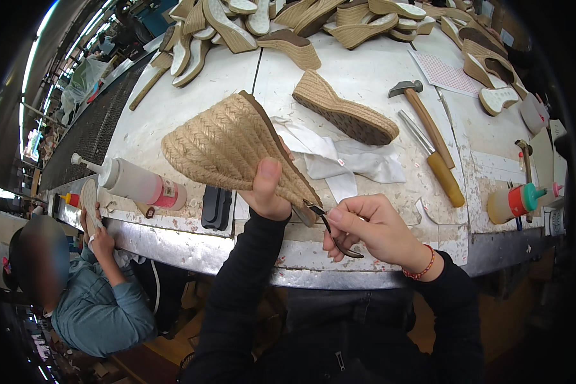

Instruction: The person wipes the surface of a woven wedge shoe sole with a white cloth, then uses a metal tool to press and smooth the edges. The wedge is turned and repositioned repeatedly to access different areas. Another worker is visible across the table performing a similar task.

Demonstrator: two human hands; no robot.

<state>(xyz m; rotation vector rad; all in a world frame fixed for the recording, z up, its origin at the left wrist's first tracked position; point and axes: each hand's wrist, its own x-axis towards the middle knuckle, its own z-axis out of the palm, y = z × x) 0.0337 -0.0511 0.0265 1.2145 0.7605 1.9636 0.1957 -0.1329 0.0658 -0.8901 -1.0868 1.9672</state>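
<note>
Wedge sole (227, 144) slants, tapering lower right.

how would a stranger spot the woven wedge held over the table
Find the near edge of the white table. There the left grip holds a tan woven wedge. Unlike the loose wedge beyond, it is raised, and the right grip holds a dark tool to its tip.

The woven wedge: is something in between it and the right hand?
Yes, a dark tool. The right hand holds it, and its tip is at the narrow end of the wedge. Nothing visible stands between the left hand and the wedge.
</note>
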